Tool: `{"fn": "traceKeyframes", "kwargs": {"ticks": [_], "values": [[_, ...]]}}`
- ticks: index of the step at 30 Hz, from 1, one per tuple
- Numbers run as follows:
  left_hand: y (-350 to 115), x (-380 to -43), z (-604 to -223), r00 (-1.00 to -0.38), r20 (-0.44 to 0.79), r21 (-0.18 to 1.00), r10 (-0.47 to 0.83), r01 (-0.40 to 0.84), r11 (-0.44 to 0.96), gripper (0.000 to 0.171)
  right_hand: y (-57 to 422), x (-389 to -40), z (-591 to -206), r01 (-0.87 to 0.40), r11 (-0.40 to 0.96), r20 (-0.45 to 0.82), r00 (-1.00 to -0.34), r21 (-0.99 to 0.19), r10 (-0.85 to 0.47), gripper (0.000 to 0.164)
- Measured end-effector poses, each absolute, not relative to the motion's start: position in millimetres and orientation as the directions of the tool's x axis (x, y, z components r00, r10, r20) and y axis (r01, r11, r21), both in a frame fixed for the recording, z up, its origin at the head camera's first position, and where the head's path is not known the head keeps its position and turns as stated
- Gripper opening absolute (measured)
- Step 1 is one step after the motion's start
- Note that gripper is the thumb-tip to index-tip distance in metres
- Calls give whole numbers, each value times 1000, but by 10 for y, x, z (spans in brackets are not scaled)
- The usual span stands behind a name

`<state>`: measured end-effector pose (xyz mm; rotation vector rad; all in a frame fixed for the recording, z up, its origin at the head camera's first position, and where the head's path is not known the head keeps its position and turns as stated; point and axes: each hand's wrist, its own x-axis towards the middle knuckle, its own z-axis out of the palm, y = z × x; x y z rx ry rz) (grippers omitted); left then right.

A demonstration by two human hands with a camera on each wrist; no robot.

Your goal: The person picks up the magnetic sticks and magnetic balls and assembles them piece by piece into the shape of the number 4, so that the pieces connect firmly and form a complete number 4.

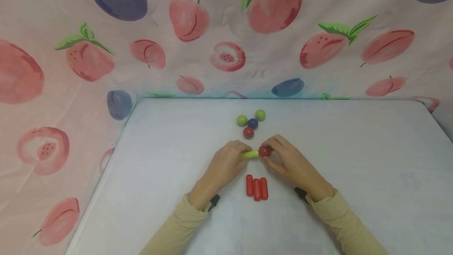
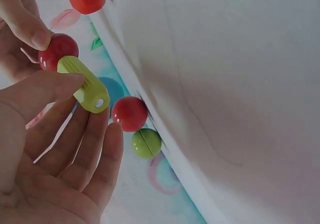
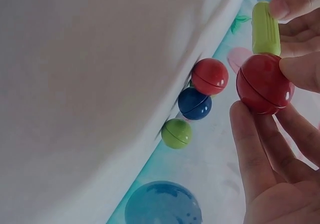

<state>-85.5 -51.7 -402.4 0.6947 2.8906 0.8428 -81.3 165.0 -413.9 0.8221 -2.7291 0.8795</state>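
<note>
Near the middle of the table my left hand (image 1: 228, 160) pinches a yellow-green ribbed rod (image 1: 250, 154) between thumb and fingers. A small silvery disc shows on the rod's near end in the left wrist view. Opposite it, my right hand (image 1: 284, 160) holds a shiny dark red ball (image 3: 265, 83) by thumb and fingertips. The rod's other end meets the ball, and the two line up end to end in the right wrist view. Just beyond the hands lie another red ball (image 1: 248, 132), a dark blue ball (image 1: 253, 123) and two green balls (image 1: 242, 120).
Three red rods (image 1: 257, 189) lie side by side on the white table (image 1: 162, 192), between my forearms and nearer to me. A fruit-patterned cloth (image 1: 226, 23) rises behind the table's far edge and along its left side.
</note>
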Motion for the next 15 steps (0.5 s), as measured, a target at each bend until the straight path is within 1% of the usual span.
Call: {"fn": "traceKeyframes", "kwargs": {"ticks": [9,15], "values": [[-591,-897,-4025,-903,72,488,424,403,774,30,1707,-820,-4149,-530,682,294,-847,-504,-442,39],[-656,-950,-4016,-908,58,501,414,385,775,33,1743,-823,-4164,-517,681,282,-855,-519,-435,40]]}}
